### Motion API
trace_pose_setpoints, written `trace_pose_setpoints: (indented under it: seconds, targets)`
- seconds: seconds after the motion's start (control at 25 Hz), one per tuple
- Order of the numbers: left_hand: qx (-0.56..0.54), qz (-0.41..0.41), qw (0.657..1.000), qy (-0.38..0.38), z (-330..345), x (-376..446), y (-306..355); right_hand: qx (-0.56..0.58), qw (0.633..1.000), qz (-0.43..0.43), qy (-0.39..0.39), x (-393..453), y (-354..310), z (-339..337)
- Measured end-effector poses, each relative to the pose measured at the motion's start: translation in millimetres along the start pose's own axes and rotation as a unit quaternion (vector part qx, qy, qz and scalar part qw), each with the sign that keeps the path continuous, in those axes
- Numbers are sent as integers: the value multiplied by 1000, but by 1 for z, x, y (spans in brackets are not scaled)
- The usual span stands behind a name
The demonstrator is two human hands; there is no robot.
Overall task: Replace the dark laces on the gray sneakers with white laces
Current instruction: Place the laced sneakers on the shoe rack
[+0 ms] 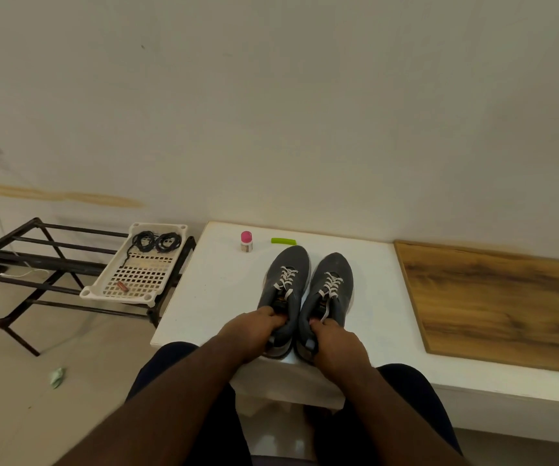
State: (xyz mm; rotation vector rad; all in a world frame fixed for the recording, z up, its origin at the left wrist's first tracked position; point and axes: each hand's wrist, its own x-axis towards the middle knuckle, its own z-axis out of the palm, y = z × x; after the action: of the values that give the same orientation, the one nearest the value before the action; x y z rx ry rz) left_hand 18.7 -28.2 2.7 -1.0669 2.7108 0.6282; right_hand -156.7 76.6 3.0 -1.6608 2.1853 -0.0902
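Note:
Two gray sneakers stand side by side on the white table [211, 297], toes pointing away from me. White laces [286, 276] cross the left sneaker [288, 264], and white laces [332, 284] cross the right sneaker [333, 274]. My left hand [254, 327] grips the heel collar of the left sneaker, fingers curled into its opening. My right hand [333, 341] grips the heel of the right sneaker in the same way. Two coiled dark laces [157, 242] lie in a white perforated tray [137, 280] to the left.
The tray sits on a black metal rack [36, 264] left of the table. A small bottle with a pink cap [246, 241] and a green object [283, 241] stand at the table's far edge. A wooden board [500, 304] lies to the right.

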Motion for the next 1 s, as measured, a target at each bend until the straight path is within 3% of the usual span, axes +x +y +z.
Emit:
trace_pose_setpoints:
  seconds: [0.24, 0.48, 1.0]
  targets:
    - [21, 20, 998, 63, -28, -26, -7, -10, 997, -27, 67, -5, -27, -6]
    - [33, -14, 991, 131, -71, -76, -44, -30, 989, -87, 112, -4, -99, -21]
    - [-10, -199, 950, 241, -104, -175, -258, -20, 971, -237, 30, 92, -344, 4]
